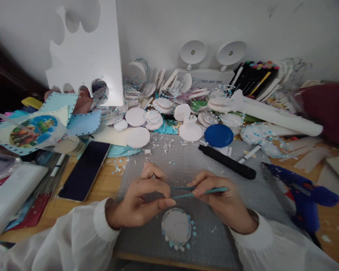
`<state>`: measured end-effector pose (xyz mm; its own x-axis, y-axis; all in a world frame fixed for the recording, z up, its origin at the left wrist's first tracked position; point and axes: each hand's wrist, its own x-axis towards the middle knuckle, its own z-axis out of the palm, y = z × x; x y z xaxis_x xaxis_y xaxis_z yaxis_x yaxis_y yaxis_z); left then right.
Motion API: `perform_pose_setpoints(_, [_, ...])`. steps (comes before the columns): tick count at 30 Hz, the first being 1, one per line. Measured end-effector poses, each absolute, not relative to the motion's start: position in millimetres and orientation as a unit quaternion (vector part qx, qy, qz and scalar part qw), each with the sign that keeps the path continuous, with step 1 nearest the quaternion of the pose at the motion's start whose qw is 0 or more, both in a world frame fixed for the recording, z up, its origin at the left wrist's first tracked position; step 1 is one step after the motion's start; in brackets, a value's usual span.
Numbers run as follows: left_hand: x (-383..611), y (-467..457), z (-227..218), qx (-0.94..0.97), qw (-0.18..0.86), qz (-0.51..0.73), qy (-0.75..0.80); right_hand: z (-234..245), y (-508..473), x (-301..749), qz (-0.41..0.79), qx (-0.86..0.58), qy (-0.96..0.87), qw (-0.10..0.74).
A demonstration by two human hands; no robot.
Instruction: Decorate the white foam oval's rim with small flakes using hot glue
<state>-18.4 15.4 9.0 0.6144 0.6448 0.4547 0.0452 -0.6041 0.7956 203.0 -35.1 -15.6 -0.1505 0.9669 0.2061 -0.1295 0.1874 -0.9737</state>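
Observation:
My left hand [142, 199] is pinched shut at the tips of a pair of teal tweezers [199, 191], fingers pressed on something too small to make out. My right hand [220, 201] grips the tweezers by their handle end. Both hands hover over a grey cutting mat [186, 165]. Just below the hands lies a small white round disc [176, 227] with pale blue flakes stuck round its rim. White sleeves cover both wrists.
A dark phone [84, 169] lies left of the mat. A black pen-like tool [228, 162] and a blue lid [219, 135] sit behind the hands. A blue glue gun [305, 195] lies at the right. Several white discs [135, 116] pile up at the back, with markers [257, 75].

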Motion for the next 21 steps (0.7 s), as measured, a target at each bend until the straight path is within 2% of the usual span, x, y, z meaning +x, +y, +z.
perform_pose_setpoints(3, [-20.4, 16.7, 9.9, 0.804, 0.407, 0.382, 0.205, -13.3, -34.4, 206.1, 0.516, -0.377, -0.542, 0.547])
perform_pose_setpoints(8, [-26.0, 23.2, 6.2, 0.752, 0.447, 0.42, 0.242, -4.7, -30.6, 215.8, 0.467, -0.402, -0.422, 0.665])
perform_pose_setpoints(14, [-25.5, 24.7, -0.3, 0.717, 0.523, 0.379, 0.263, -5.3, -32.1, 213.7, 0.483, -0.376, -0.463, 0.641])
perform_pose_setpoints(21, [-19.5, 23.1, 2.3, 0.728, 0.516, 0.371, 0.258, -12.6, -36.1, 216.4, 0.482, -0.356, -0.54, 0.591])
